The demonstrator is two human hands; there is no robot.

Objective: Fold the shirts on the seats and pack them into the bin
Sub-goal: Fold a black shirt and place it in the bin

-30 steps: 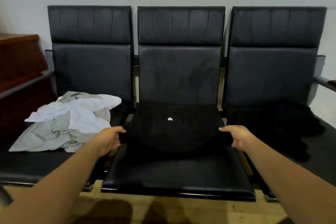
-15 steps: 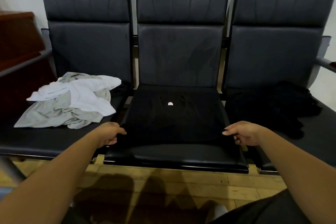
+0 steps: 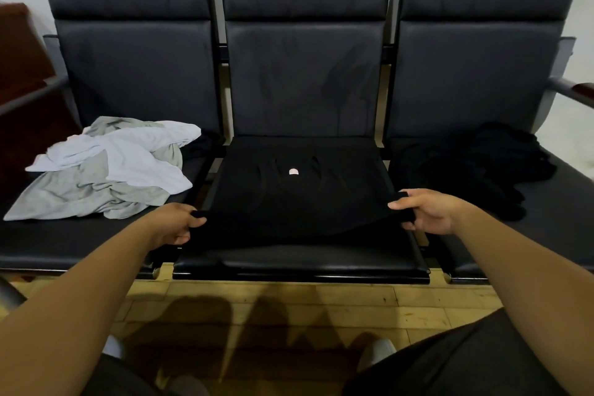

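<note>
Head view looks down on three joined black seats. A black shirt lies spread on the middle seat, a small pale label showing near its centre. The left hand pinches the shirt's near left corner, fingers curled round the cloth; the right hand grips the near right corner the same way, and the edge between them is lifted slightly off the cushion. A crumpled pile of grey and white shirts sits on the left seat. A heap of black garments rests on the right seat.
</note>
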